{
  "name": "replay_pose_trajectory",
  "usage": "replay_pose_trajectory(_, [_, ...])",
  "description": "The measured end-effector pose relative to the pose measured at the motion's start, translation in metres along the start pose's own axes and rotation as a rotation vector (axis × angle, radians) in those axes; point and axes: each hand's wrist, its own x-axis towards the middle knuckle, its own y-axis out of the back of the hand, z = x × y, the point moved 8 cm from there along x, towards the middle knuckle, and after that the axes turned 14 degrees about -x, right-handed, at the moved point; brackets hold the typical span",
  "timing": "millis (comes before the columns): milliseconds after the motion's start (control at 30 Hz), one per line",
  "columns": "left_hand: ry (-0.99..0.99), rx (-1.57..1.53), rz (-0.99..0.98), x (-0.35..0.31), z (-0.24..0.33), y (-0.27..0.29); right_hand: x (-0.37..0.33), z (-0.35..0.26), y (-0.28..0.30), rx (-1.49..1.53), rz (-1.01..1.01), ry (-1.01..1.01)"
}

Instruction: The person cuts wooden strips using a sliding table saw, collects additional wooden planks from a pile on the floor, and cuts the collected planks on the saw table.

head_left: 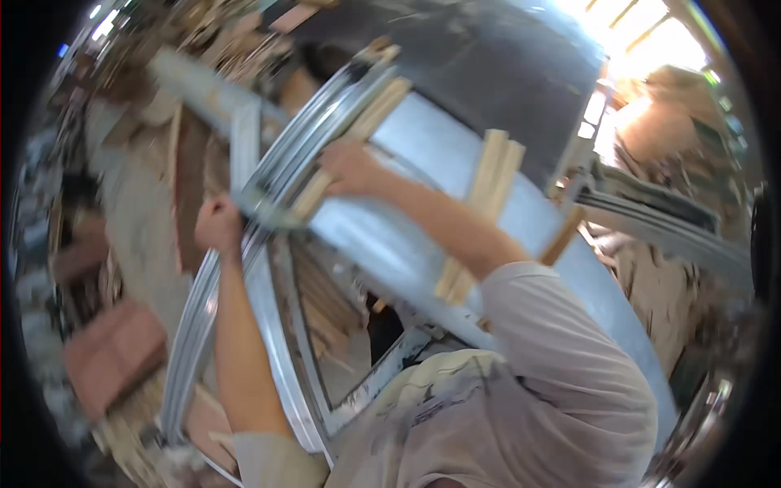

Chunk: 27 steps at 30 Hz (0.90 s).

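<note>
My left hand (218, 224) is closed in a fist beside the curved metal rails at the machine's left edge. What it holds, if anything, is hidden. A greenish, see-through piece (275, 213) lies across the rails just right of it, blurred. My right hand (354, 168) bends its fingers over a pale wooden strip (381, 110) that runs alongside the grooved metal rail (313, 122). Under my right forearm, a pair of pale wooden strips (495, 167) lies across the light blue-grey metal table (431, 134).
Below the rails stands the open metal frame (297, 317). A reddish block (114, 354) sits on the floor at left, with scattered wood pieces around it. At right, another metal rail (659, 224) juts out. Beyond the table spreads a dark surface (488, 65).
</note>
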Motion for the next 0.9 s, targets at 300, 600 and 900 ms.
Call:
replay_pose_trajectory(300, [-0.036,-0.086,-0.054,0.014,0.003,0.004,-0.112,0.004,0.099,-0.111,-0.562,-0.075])
replay_pose_trajectory(600, [0.209,-0.699,0.048,-0.091,-0.006,0.083,-0.206,-0.054,0.144,-0.238,-0.566,-0.148])
replay_pose_trajectory(900, [0.841,-0.793,-0.57,-0.629,-0.004,0.271,-0.173,-0.256,0.123,0.146,-0.367,0.015])
